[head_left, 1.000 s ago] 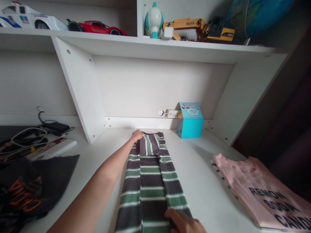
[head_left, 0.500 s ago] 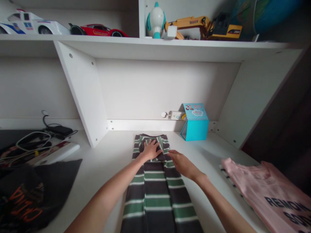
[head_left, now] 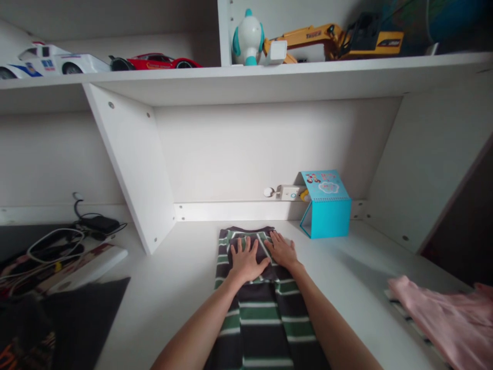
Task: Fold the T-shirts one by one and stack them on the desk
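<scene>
1. Left hand (head_left: 246, 264), spread wide, lies flat on the striped shirt (head_left: 261, 313), left of the calendar (head_left: 330, 218).
2. Right hand (head_left: 284, 251), also wide, has joined it; the folded flap (head_left: 262, 251) now seems pressed flat.

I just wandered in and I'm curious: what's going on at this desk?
A person has both bare hands on a striped garment lying on the white desk. The left hand lies fingers spread on the folded part at its far end; the right hand rests beside it, near the right edge. A blue desk calendar stands to the right.
</scene>
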`<state>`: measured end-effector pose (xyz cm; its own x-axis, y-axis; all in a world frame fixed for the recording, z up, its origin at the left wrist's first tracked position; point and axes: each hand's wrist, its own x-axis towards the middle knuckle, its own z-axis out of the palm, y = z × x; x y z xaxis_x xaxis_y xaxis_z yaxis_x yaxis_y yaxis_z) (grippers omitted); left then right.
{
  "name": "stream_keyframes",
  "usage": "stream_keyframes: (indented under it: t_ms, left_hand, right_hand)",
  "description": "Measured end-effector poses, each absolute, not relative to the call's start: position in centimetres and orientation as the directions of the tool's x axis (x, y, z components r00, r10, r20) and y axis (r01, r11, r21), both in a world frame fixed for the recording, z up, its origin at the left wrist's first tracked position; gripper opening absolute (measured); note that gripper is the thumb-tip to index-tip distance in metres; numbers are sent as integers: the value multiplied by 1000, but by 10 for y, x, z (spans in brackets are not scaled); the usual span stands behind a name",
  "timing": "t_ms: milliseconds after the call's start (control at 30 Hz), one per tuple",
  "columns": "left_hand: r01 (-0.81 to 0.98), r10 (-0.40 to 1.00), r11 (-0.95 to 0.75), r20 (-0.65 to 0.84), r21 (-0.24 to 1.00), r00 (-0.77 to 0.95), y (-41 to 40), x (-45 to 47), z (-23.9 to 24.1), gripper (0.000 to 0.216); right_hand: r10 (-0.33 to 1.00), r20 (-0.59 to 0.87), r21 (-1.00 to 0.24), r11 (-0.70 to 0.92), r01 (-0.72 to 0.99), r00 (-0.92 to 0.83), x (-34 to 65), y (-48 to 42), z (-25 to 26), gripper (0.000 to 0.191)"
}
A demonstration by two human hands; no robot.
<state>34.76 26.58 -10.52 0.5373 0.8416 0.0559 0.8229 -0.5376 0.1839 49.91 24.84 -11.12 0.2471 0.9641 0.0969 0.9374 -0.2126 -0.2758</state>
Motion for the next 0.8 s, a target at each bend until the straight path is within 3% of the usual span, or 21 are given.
stream_keyframes:
  t_ms: [167, 300, 467, 633, 733, 800]
  left_hand:
    - [863, 880, -468, 10, 191, 475, 265, 345, -103, 87]
    - [860, 877, -477, 42, 183, 478, 262, 344, -104, 85]
    - [866, 879, -475, 52, 157, 473, 261, 345, -103, 80]
    - [858, 872, -488, 42, 162, 488, 261, 345, -100, 86]
    - [847, 863, -500, 28, 181, 504, 262, 345, -99, 89]
    - [841, 860, -503, 17, 198, 510, 264, 344, -97, 90]
  right_hand:
    - [939, 49, -265, -315, 911, 339, 499, 250, -114, 62]
    - [954, 39, -251, -278, 927, 297, 500, 246, -109, 60]
    - [992, 27, -214, -114, 970, 123, 495, 206, -90, 56]
    - [997, 22, -197, 83, 977, -81, 482, 90, -86, 63]
    - [938, 185, -104, 314, 944, -291, 475, 5, -105, 63]
    - [911, 263, -10, 331, 944, -317, 469, -41, -122, 53]
